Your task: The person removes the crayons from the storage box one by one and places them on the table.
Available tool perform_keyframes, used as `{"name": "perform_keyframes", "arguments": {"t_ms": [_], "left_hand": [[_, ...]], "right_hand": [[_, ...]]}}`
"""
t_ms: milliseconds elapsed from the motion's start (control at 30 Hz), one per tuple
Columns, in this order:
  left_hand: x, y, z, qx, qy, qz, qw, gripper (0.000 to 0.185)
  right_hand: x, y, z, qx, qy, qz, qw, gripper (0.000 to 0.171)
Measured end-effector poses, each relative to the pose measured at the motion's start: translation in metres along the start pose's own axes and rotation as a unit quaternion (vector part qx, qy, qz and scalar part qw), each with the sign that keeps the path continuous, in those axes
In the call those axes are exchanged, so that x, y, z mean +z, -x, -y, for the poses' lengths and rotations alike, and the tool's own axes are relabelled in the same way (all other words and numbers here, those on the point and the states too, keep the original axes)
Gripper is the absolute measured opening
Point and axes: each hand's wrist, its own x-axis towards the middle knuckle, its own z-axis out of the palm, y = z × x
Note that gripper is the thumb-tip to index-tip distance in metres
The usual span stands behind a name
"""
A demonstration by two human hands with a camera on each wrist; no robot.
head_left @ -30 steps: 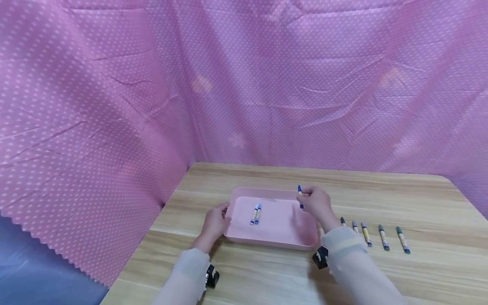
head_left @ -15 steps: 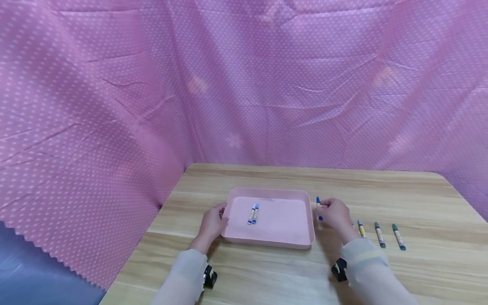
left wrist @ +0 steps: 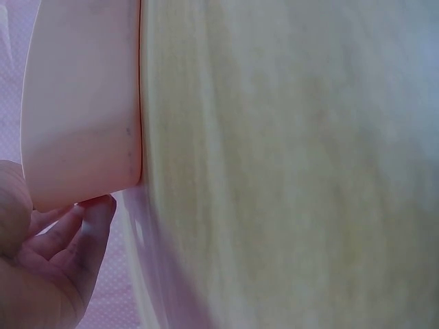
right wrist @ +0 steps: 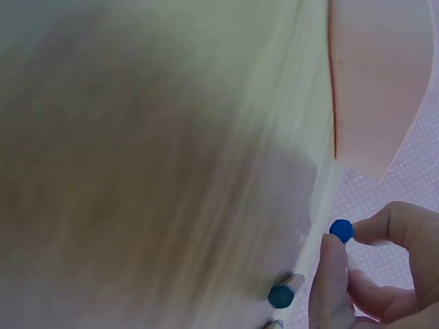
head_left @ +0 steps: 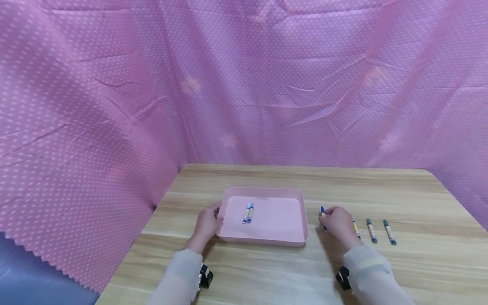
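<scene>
My right hand pinches a blue crayon between thumb and fingers, just right of the pink tray. In the right wrist view the blue end of this crayon faces the camera, close to the table surface. My left hand holds the tray's left end, thumb at the rim and fingers against the outer wall. Inside the tray, toward its left side, two blue-ended crayons lie side by side. On the table, a yellow crayon is partly hidden behind my right hand.
Two green-tipped crayons lie further right on the wooden table. A dark teal crayon end shows below the held one in the right wrist view. Pink dotted cloth hangs behind the table and at the left.
My right hand has moved right and down from over the tray to beside it, still pinching the blue crayon. My left hand keeps its hold on the tray. The head view has shifted slightly.
</scene>
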Motion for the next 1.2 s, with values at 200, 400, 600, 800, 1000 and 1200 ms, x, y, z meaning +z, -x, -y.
{"name": "perform_keyframes", "arguments": {"t_ms": [200,400,600,800,1000,1200], "left_hand": [[-0.001,0.001,0.002,0.009,-0.008,-0.006,0.9999,0.048],[-0.002,0.001,0.001,0.012,-0.010,-0.005,0.9999,0.047],[-0.001,0.001,-0.001,0.018,-0.016,-0.008,0.9997,0.047],[0.000,0.001,0.000,0.001,-0.003,0.003,1.0000,0.049],[0.000,0.003,0.000,-0.002,-0.004,-0.001,1.0000,0.048],[0.000,0.006,-0.002,-0.007,-0.003,0.001,1.0000,0.048]], "right_hand": [[0.003,0.001,-0.003,-0.004,0.036,0.010,0.999,0.022],[0.006,0.004,-0.004,-0.018,0.075,0.015,0.997,0.028],[0.006,0.003,-0.005,-0.020,0.104,0.011,0.994,0.030],[-0.002,0.006,0.002,-0.023,0.112,0.027,0.993,0.015],[-0.023,0.009,0.022,-0.052,0.117,0.018,0.992,0.049],[-0.041,0.010,0.043,-0.082,0.127,0.002,0.989,0.051]]}}
